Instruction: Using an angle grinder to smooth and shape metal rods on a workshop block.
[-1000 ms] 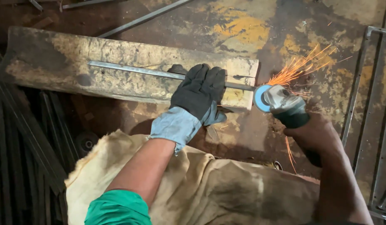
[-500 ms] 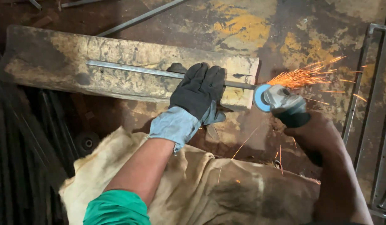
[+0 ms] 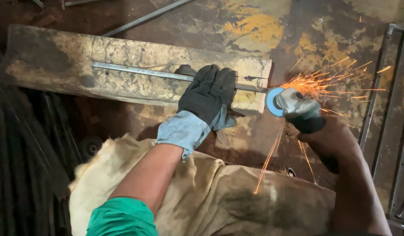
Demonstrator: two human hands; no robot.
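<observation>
Two hands at work; left hand [image 3: 208, 94], in a black glove with a pale blue cuff, lies palm-down with fingers pressed flat over a thin steel rod [image 3: 136, 71], pinning it rather than clenching it; rod lies lengthwise along the top of a worn wooden block [image 3: 123, 52], its right end projecting past the block's edge; right hand [image 3: 330, 137], bare, fingers wrapped tight around the body of an angle grinder [image 3: 298, 109]; grinder's blue disc [image 3: 271, 102] meets the rod's projecting end; orange sparks [image 3: 324, 81] spray right and downward; tan cloth [image 3: 219, 201] covers the lap below; stained floor [image 3: 263, 26] around.
</observation>
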